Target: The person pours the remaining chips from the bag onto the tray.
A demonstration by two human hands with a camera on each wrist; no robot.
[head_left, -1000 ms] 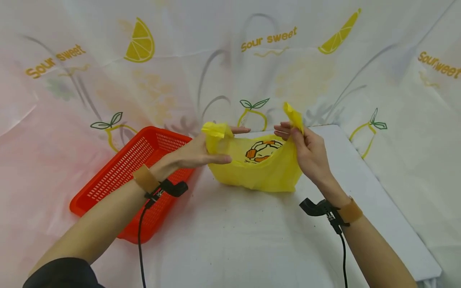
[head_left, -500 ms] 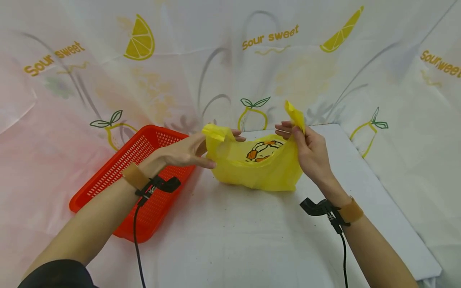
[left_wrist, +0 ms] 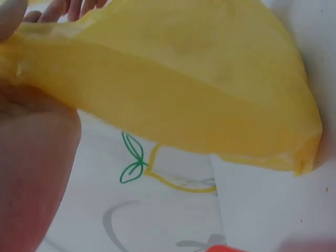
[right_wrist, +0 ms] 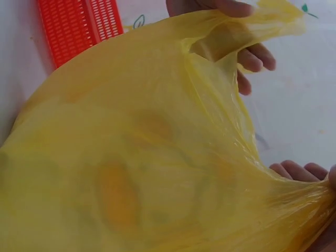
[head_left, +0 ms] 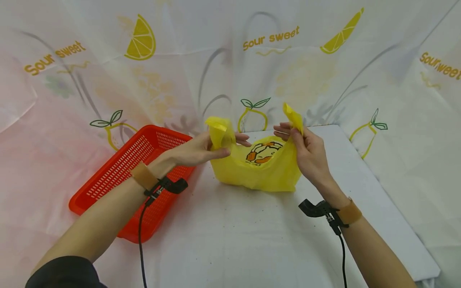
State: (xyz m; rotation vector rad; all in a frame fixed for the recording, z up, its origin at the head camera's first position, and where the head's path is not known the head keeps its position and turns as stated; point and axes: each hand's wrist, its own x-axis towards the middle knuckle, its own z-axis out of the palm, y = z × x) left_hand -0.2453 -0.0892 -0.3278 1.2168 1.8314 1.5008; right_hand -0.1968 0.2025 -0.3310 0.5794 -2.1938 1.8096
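A yellow plastic bag (head_left: 257, 174) with an orange-and-black cartoon print stands on the white tabletop, its mouth spread and its two handles raised. My left hand (head_left: 196, 150) holds the left handle between thumb and fingers, the fingers reaching behind it. On the other side my right hand (head_left: 311, 150) pinches the right handle between thumb and fingers, with its top sticking up above the grip. The left wrist view has the bag's side (left_wrist: 199, 100) stretched from the hand to the table. What the bag contains cannot be made out.
A red perforated plastic basket (head_left: 108, 180) stands left of the bag, under my left forearm. Behind the table (head_left: 245, 240) hangs a white cloth (head_left: 216, 80) printed with lemons. Black cables run from both wrist cameras.
My left hand moves slightly left, then back right and up, lifting the left handle a little. The right hand stays nearly still with its handle. The basket has not moved.
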